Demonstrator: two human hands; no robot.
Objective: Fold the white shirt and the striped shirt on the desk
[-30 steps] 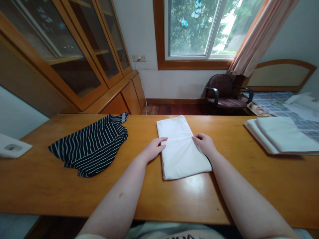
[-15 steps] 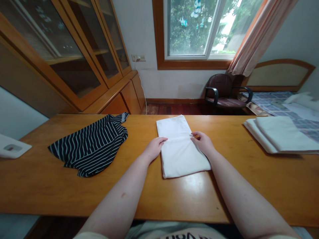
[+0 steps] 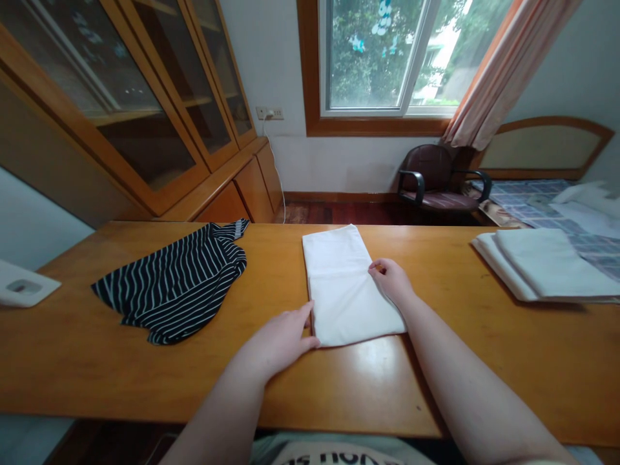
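Observation:
A folded white cloth (image 3: pixel 341 284) lies lengthwise in the middle of the wooden table (image 3: pixel 121 368). My left hand (image 3: pixel 281 339) rests at the cloth's near left corner, fingers together and curled onto its edge. My right hand (image 3: pixel 391 281) presses on the cloth's right edge about halfway along, fingers bent as if pinching the fabric. A faint crease crosses the cloth between the two hands.
A black-and-white striped garment (image 3: pixel 177 281) lies crumpled to the left. A stack of folded white cloths (image 3: pixel 547 265) sits at the right end. A white object (image 3: pixel 22 287) lies at the far left edge. A chair (image 3: pixel 438 177) stands beyond the table.
My left hand has slid from the middle of the cloth's left edge down to its near left corner. My right hand has stayed on the right edge.

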